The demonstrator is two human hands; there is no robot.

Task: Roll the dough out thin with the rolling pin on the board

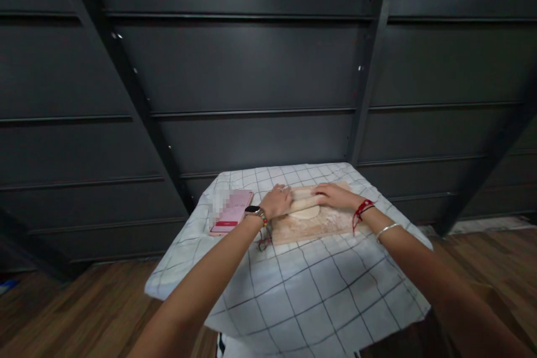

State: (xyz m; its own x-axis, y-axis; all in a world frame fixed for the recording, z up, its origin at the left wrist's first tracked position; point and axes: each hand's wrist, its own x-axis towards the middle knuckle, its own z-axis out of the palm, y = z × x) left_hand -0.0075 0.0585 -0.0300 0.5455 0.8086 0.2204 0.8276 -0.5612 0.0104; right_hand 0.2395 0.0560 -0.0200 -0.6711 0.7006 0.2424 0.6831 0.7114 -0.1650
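Observation:
A wooden board lies on a small table covered with a white checked cloth. On the board a pale flat piece of dough lies under a wooden rolling pin. My left hand rests curled on the pin's left end. My right hand lies over its right end, fingers pressed down along it. A watch and beads are on my left wrist. On my right wrist are a red cord and a silver bangle.
A pink phone lies on the cloth to the left of the board. Behind the table stands a dark panelled wall with slanted metal beams. Wooden floor surrounds the table on both sides.

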